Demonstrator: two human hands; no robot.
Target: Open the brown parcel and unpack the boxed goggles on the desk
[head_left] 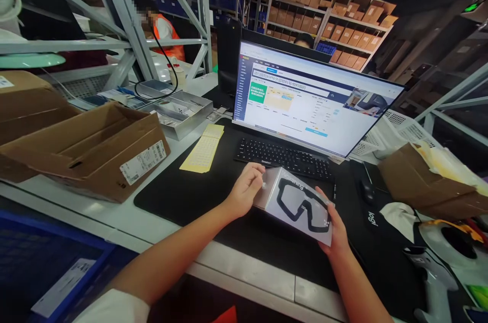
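A box [301, 206] with a pair of dark-framed goggles printed on its pale face is held tilted above the black desk mat [229, 231]. My right hand [337, 226] grips its right end, thumb at the near side and fingers over the far edge. At the box's left end, my left hand [246, 191] is closed, its fingers pinched together against the silvery side panel. A small pale bit shows by those fingertips, too small to name. Just beyond the box lies a black keyboard [282, 155].
A lit monitor [305, 99] stands behind the keyboard. Yellow label sheets [204, 149] lie left of it, near an open cardboard box [102, 160] and a metal tray [183, 114]. On the right are a mouse [368, 191], a barcode scanner [434, 282] and another carton [427, 185].
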